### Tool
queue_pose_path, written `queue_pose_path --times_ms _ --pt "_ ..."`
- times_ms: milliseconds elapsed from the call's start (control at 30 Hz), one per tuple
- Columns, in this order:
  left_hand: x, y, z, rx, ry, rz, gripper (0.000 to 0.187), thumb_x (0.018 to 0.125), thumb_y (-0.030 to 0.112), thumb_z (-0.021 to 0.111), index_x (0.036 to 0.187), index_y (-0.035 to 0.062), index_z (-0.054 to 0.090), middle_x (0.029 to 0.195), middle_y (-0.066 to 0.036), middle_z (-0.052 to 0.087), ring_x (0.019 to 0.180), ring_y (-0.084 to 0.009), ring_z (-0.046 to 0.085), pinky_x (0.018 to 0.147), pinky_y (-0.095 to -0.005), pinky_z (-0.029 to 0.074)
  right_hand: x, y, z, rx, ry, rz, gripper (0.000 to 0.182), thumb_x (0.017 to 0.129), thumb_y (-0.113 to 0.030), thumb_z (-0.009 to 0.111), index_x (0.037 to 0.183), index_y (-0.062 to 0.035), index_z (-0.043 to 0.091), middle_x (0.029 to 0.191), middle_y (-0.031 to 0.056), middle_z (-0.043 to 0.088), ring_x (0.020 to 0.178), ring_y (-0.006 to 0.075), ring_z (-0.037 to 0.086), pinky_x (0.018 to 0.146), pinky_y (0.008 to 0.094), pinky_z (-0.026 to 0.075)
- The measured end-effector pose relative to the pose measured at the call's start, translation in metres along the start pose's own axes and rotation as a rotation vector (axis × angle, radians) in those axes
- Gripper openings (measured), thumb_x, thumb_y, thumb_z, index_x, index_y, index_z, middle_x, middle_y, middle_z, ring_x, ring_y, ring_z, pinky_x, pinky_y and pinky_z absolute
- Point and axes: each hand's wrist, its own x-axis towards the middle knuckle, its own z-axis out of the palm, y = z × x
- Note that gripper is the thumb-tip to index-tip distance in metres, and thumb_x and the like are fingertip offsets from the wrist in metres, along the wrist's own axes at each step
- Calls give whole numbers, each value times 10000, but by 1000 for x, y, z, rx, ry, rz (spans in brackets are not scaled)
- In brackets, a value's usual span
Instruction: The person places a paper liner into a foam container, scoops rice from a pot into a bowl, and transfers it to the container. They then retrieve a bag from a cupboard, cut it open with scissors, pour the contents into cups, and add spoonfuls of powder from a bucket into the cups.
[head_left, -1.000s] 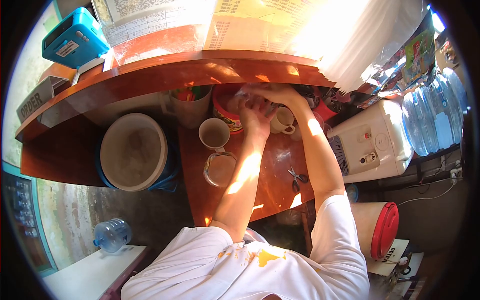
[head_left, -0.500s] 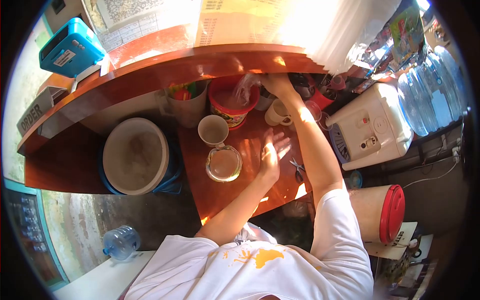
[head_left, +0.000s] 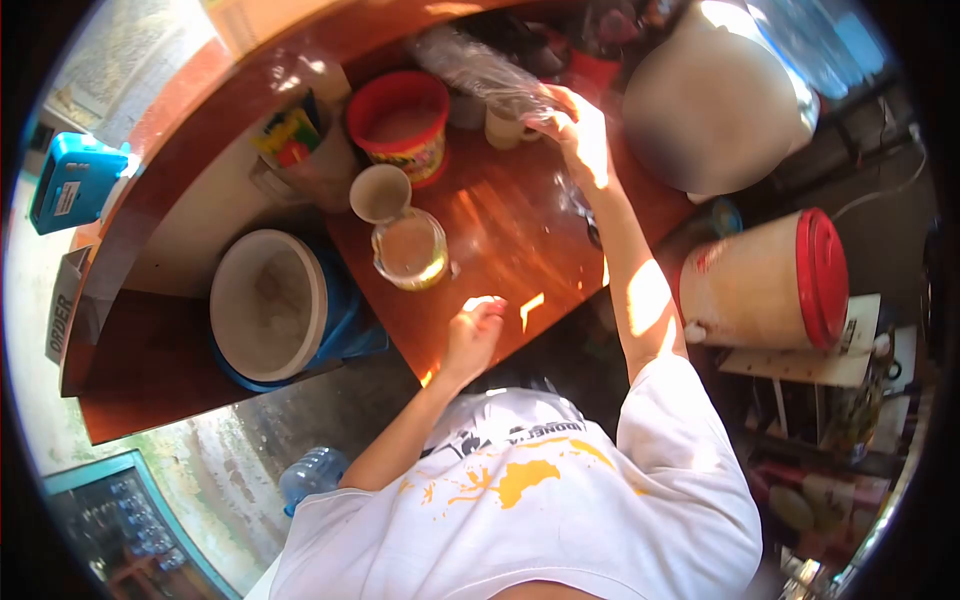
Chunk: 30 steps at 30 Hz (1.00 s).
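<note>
My right hand [head_left: 575, 135] grips a long, crumpled clear plastic bag [head_left: 475, 72] by its right end, above the back of the brown table [head_left: 480, 235]. Behind the bag a cream mug [head_left: 503, 130] is partly covered. My left hand [head_left: 475, 338] is low over the table's front edge, fingers curled in, with nothing visible in them. To its upper left stands a round container of brownish contents [head_left: 410, 250], touching a pale cup [head_left: 380, 194]. A red tub [head_left: 400, 110] sits behind them. Scissors [head_left: 592, 232] lie partly hidden by my right forearm.
On the left are a large whitish bucket [head_left: 268, 305] and a pitcher holding colourful packets [head_left: 310, 165]. A red-lidded drum [head_left: 765, 280] stands at right. A blurred round patch covers the water dispenser's place. A raised wooden ledge [head_left: 200, 120] curves along the back.
My right hand has come out from under the ledge, drawing the plastic bag into the open. My left hand has moved down-left and its spread fingers have curled. The view has shifted and turned.
</note>
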Motion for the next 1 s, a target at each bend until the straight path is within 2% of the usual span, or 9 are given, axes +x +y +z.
queue_pose_path --times_ms 33,167,300,367,433,700,867,900,1000 --pt "-3 18 -12 145 -13 -156 227 862 -19 470 1052 -23 594 1043 -157 617 877 -225 612 786 -333 491 -21 -5 -10 130 16 112 299 841 57 423 1090 63 587 1030 117 629 974 189 605 865 286 482" --pt "10 -30 -9 823 80 446 498 778 -10 518 1269 -48 445 1303 -338 405 1216 -449 419 1011 -493 355 -125 20 -56 411 283 290 234 891 5 428 1053 83 578 1078 135 601 983 221 605 958 346 471" --pt "25 -73 11 1149 -99 140 660 703 102 593 1307 -61 384 1377 -310 334 1289 -446 320 1089 -455 276 -256 53 -69 784 479 437 208 904 -52 463 1042 57 574 1057 127 610 1014 216 588 957 349 461" --pt "25 -92 7 1043 97 493 480 695 95 535 1129 -107 487 1186 -297 484 1142 -431 439 1016 -440 351 -306 45 -62 474 432 487 225 896 -76 497 1069 49 567 1060 123 616 1007 223 594 950 352 464" --pt "39 -63 12 826 71 382 205 705 2 507 894 -66 542 910 -226 548 920 -362 523 796 -429 424 -354 66 -57 588 530 644 236 883 -88 504 1076 22 581 1100 116 608 1035 209 591 971 368 454" --pt "-45 -20 145 -394 -70 -185 154 807 -17 616 946 -1 551 863 -60 623 760 -124 599 682 -262 494 -402 67 -38 884 430 578 345 886 -13 503 1231 8 494 1044 79 593 925 146 582 829 285 489" --pt "-72 -39 169 -346 -269 -386 231 818 90 614 1024 21 535 1027 -84 565 910 -152 560 739 -262 471 -453 103 -60 880 614 594 274 865 -28 557 1138 -12 576 1013 81 616 879 140 590 808 280 497" --pt "-78 -59 171 375 -300 247 285 841 100 588 1108 27 520 1151 -121 478 1047 -200 493 797 -312 454 -464 109 -66 907 679 557 257 860 -29 564 1116 -15 588 999 78 621 871 133 591 802 272 497" --pt "-85 -17 182 345 -272 -105 369 819 52 598 1174 29 498 1247 -181 374 1128 -318 437 858 -364 436 -495 146 -110 760 771 825 239 816 -4 596 1054 -24 588 938 70 624 824 155 608 751 274 518"
